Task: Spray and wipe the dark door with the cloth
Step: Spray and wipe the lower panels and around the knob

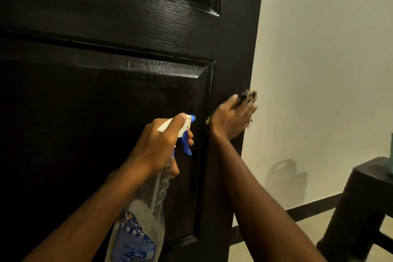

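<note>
glossy black woodgrain door (106, 91). left hand (157, 147) grips spray bottle (140, 229) mid-frame; right hand (229, 117) flat, pressing cloth (246, 94) at door's right edge.

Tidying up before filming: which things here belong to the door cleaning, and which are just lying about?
In use: door, spray bottle in left hand, cloth under right hand.
Lying about: dark stool, teal item on it.

Both arms reached up and forward. The left hand (161, 144) curled around a spray bottle (138, 229), thumb on top. The right hand (231, 117) lay flat, fingers straight.
</note>
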